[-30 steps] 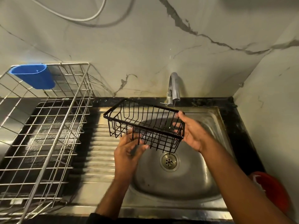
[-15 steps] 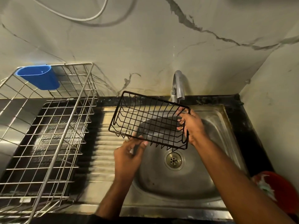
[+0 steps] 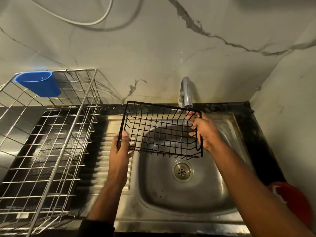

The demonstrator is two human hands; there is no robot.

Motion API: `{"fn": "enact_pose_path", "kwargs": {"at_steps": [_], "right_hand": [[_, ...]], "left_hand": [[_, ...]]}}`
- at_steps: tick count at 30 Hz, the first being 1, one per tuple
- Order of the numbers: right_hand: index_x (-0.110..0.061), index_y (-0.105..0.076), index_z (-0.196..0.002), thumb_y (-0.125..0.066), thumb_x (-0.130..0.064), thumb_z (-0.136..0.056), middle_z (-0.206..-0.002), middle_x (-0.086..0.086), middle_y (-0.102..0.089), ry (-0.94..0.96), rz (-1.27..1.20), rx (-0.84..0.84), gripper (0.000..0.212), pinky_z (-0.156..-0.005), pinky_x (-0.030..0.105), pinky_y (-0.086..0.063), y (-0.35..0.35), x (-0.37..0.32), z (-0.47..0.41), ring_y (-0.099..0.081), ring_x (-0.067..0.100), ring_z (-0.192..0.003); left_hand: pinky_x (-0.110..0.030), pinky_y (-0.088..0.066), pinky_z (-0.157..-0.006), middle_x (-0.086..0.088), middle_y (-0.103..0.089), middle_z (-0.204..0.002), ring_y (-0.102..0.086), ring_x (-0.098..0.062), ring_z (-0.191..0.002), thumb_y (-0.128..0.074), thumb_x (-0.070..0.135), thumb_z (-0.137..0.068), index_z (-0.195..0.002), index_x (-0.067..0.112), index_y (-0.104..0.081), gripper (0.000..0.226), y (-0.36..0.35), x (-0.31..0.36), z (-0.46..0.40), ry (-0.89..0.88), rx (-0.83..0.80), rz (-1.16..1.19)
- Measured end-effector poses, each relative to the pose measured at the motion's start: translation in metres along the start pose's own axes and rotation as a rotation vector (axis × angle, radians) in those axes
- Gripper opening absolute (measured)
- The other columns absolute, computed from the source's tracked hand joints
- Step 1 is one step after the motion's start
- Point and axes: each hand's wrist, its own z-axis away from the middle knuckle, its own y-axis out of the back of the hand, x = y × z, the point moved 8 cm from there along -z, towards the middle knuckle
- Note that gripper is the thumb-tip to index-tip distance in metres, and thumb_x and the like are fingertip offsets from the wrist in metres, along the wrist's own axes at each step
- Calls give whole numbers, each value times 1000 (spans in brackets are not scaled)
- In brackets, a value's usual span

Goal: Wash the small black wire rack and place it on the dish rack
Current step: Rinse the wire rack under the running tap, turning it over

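Observation:
The small black wire rack hangs above the steel sink, tilted so its open side faces me. My left hand grips its lower left corner, thumb over the rim. Fingers of my right hand curl round the wires of its right end. The tap stands just behind that right end, and a thin stream of water falls by my right fingers. At the left, on the counter, stands the large steel dish rack.
A blue plastic cup holder hangs on the dish rack's back edge. The ribbed drainboard lies between rack and basin. A red object sits at the right edge. Marble walls close in behind and to the right.
The black rack has tipped up from nearly level to face me and moved back toward the tap. My left hand slid from under it to its lower left corner.

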Motion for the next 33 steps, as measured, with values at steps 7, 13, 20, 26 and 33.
{"fn": "enact_pose_path", "kwargs": {"at_steps": [7, 13, 20, 26, 33], "right_hand": [[-25, -72, -109, -46, 3, -82, -121, 9, -71, -39, -120, -73, 47, -83, 44, -52, -17, 8, 0, -61, 25, -107], [-8, -66, -119, -37, 13, -82, -120, 18, -70, -59, -251, -129, 52, -74, 33, -47, -43, 15, 4, -61, 24, -101], [-9, -68, -115, -39, 14, -82, -123, 13, -70, -63, -213, -69, 50, -82, 28, -48, -27, 18, 4, -66, 20, -111], [-19, -74, -93, -43, 11, -78, -103, 3, -74, -14, -77, 21, 46, -85, 33, -44, 14, 9, 18, -64, 22, -106], [-22, -76, -97, -59, -19, -83, -99, 8, -74, 62, 58, 112, 22, -80, 35, -42, 47, -15, 39, -57, 21, -92]], "left_hand": [[-36, -52, -83, 4, -66, -103, -64, -19, -96, -56, 43, -101, -111, 23, -64, 24, 10, 22, 14, -117, 95, 111], [-40, -51, -98, -5, -63, -121, -61, -20, -112, -61, 70, -83, -114, 28, -65, 53, 26, 44, 26, -195, 89, 80], [-40, -53, -96, -3, -65, -113, -64, -23, -110, -54, 66, -90, -111, 23, -65, 49, 16, 42, 24, -198, 54, 30], [-40, -51, -90, 4, -64, -106, -65, -23, -102, -43, 65, -96, -102, 32, -65, 40, -10, 17, 16, -109, 28, 36], [-41, -57, -92, -10, -70, -116, -68, -28, -109, -49, 71, -85, -132, 12, -62, 76, -30, -8, 8, 61, -17, 118]]}}
